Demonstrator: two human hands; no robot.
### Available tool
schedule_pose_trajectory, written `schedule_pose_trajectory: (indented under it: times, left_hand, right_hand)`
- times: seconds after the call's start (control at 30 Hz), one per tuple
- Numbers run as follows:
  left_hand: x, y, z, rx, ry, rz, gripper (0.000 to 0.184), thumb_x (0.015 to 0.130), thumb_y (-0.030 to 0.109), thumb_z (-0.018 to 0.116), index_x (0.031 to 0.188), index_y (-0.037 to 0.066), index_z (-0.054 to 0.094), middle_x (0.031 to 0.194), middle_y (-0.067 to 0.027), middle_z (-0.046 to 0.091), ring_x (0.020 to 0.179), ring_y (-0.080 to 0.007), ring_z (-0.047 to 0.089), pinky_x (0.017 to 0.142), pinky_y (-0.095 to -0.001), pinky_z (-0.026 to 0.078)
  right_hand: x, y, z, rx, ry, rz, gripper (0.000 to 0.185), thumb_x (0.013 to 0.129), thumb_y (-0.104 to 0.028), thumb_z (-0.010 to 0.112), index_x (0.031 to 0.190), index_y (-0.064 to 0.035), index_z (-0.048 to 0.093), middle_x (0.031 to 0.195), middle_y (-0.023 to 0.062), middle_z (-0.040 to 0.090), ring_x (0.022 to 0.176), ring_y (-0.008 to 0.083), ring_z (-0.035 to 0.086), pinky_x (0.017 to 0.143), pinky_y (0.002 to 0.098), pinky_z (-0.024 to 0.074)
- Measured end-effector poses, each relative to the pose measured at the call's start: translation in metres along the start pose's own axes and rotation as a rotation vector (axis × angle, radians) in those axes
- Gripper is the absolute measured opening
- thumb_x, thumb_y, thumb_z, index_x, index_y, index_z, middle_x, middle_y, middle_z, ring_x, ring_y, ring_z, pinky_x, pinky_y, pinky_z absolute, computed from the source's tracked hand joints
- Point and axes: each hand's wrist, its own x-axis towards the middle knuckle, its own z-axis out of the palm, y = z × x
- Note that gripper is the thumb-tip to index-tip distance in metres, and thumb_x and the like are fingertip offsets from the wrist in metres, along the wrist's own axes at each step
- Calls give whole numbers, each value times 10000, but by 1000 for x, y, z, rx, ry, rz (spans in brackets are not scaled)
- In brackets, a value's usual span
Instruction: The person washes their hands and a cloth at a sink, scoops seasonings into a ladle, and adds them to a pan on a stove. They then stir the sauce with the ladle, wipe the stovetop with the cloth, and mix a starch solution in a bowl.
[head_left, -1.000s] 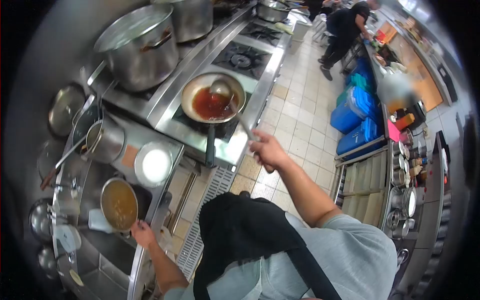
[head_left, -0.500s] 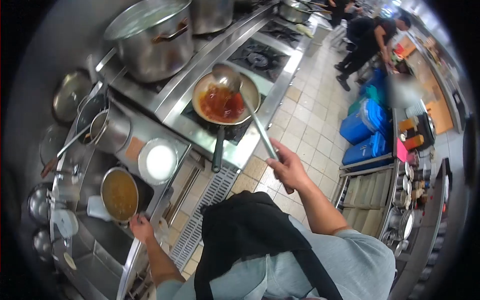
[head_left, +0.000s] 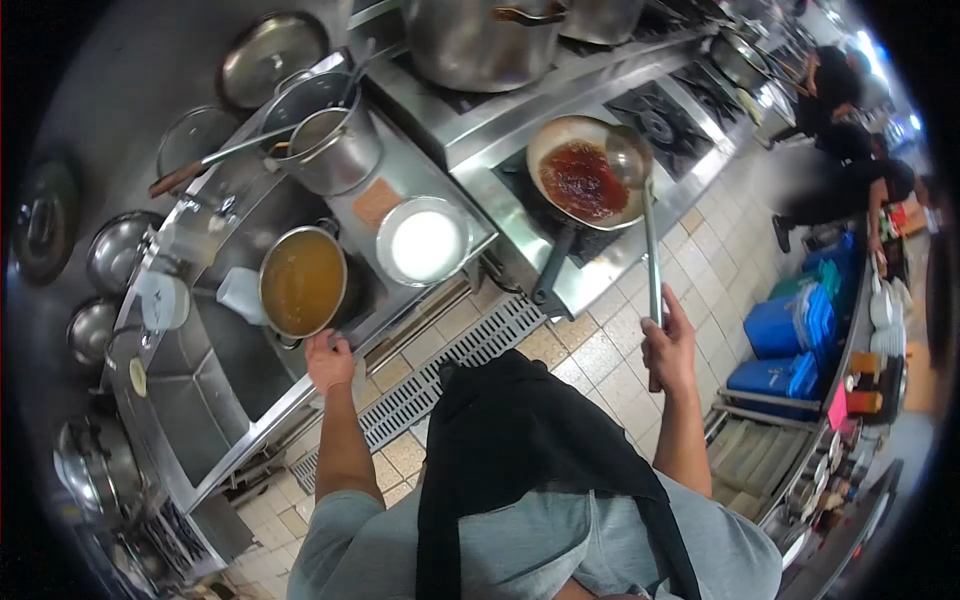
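Observation:
My right hand (head_left: 670,342) is closed around the long handle of a metal ladle (head_left: 651,245). The ladle's bowl rests at the right rim of a frying pan (head_left: 544,150) on the stove. Dark red-brown sauce (head_left: 582,184) lies in the pan, and its black handle (head_left: 556,265) points toward me, untouched. My left hand (head_left: 330,362) has its fingers curled at the near side handle of a metal pot (head_left: 303,282) filled with orange-brown liquid. This pot sits at the sink edge. Part of its handle is hidden by my fingers.
A bowl of white liquid (head_left: 427,243) stands right of the pot, near a brown sponge-like block (head_left: 376,204). Behind are a tall pot (head_left: 345,165) and a big stockpot (head_left: 480,45). Blue bins (head_left: 787,325) and a bent-over person (head_left: 850,190) are at right.
My view has swung left, so everything appears shifted right. The ladle's bowl has moved from the pan's far side to its right rim. My left hand remains at the pot handle.

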Motion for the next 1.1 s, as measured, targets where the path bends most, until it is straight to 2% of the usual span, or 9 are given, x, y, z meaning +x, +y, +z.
schedule_pose_trajectory:
  times: [0.07, 0.17, 0.33, 0.47, 0.77, 0.9, 1.03, 1.07, 1.1]
  left_hand:
    - [0, -1, 1, 3, 23, 6, 242, 788, 247, 605, 970, 95, 654, 1073, -130, 626, 1054, -330, 564, 921, -417, 455]
    - [-2, 1, -1, -2, 14, -3, 237, 791, 257, 615, 962, 98, 655, 1068, -115, 629, 1034, -330, 569, 907, -413, 463]
    - [0, 7, -7, -21, 22, 35, 227, 811, 245, 604, 966, 88, 658, 1059, -111, 630, 1014, -320, 566, 901, -411, 459]
    - [0, 5, -7, -67, 2, 26, 223, 810, 233, 609, 969, 86, 659, 1061, -107, 628, 1015, -315, 562, 890, -409, 462]
    - [2, 4, -9, -83, 5, 99, 207, 812, 216, 607, 965, 86, 654, 1039, -100, 626, 986, -321, 563, 859, -414, 470]
    - [1, 4, -11, -96, -32, 95, 218, 834, 235, 588, 981, 88, 653, 1069, -106, 621, 1005, -333, 563, 889, -419, 455]
    - [2, 0, -7, -90, -11, 142, 209, 819, 217, 595, 968, 83, 654, 1058, -107, 623, 985, -327, 566, 862, -418, 468]
    - [2, -1, -6, -86, -21, 155, 215, 822, 222, 592, 973, 83, 655, 1067, -109, 622, 993, -328, 566, 868, -418, 467]
    - [2, 0, -6, -90, -28, 167, 215, 822, 222, 592, 973, 83, 655, 1067, -109, 622, 993, -328, 566, 868, -418, 467]
  right_hand:
    - [-8, -7, 4, 78, -26, -13, 656, 852, 19, 562, 1452, -35, 303, 661, -18, 463, 413, 54, 405, 351, 214, 325]
    - [-19, -24, 6, 230, -193, -50, 664, 851, 19, 562, 1458, -50, 302, 682, -4, 489, 446, 59, 424, 378, 208, 359]
    - [-28, -59, 51, 271, -372, -67, 611, 853, -13, 591, 1424, -56, 380, 775, 23, 524, 463, 57, 434, 380, 200, 354]
    - [-22, -52, 92, 310, -455, -44, 618, 863, -51, 623, 1430, -69, 375, 752, 16, 516, 478, 69, 465, 406, 212, 371]
    - [-17, -36, 138, 135, -466, 9, 601, 885, -44, 596, 1435, -61, 357, 721, 12, 519, 487, 80, 460, 426, 233, 386]
    - [-10, -19, 163, 184, -476, 45, 610, 885, -36, 584, 1442, -45, 335, 709, 3, 530, 486, 72, 449, 419, 233, 372]
    - [5, -4, 181, 174, -501, 5, 603, 888, -54, 602, 1438, -73, 355, 747, 6, 551, 527, 82, 489, 465, 228, 408]
    - [10, 5, 185, 91, -504, -25, 606, 888, -87, 613, 1438, -79, 358, 763, 16, 570, 553, 76, 515, 494, 234, 431]
    - [12, 3, 188, -127, -475, -90, 607, 886, -132, 619, 1435, -92, 364, 778, 68, 599, 566, 140, 559, 549, 288, 477]
